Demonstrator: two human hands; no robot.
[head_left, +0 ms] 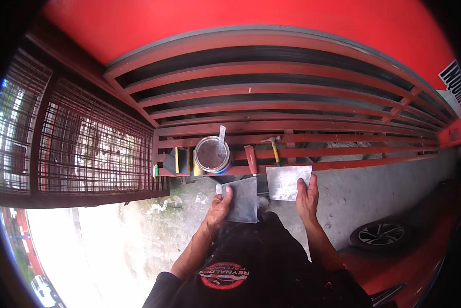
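My left hand (219,208) is closed on a dull grey rectangular plate (242,201), with the thumb lying on its upper face. A brighter, shiny metal sheet (284,180) is gripped at its right edge by my right hand (307,196), thumb on top and fingers behind. The two sheets are held side by side, slightly apart, in front of a red slatted metal bench. Just beyond the left plate stands an open can (208,158) of greyish stuff, with a flat pale stick or spatula (222,139) leaning in it.
On the bench (338,164) lie a red tube (250,158), a hammer (274,151) with a yellow handle, and yellow-edged flat pieces (177,160) left of the can. A barred gate (94,136) is at left. At lower right is a red car's wheel (381,235).
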